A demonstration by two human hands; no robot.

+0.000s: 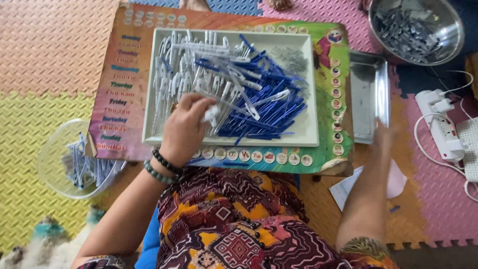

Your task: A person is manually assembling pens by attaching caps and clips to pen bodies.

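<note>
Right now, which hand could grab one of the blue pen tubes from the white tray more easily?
Probably the left hand. It is already inside the white tray, pinching a white part right beside the blue pen tubes. The right hand is off to the side, by the metal tray.

white tray (149,99) – 1 | metal tray (369,74) – 1 | steel bowl (450,22) – 1 | clear bowl (50,164) – 1 | power strip (440,122) – 1
</note>
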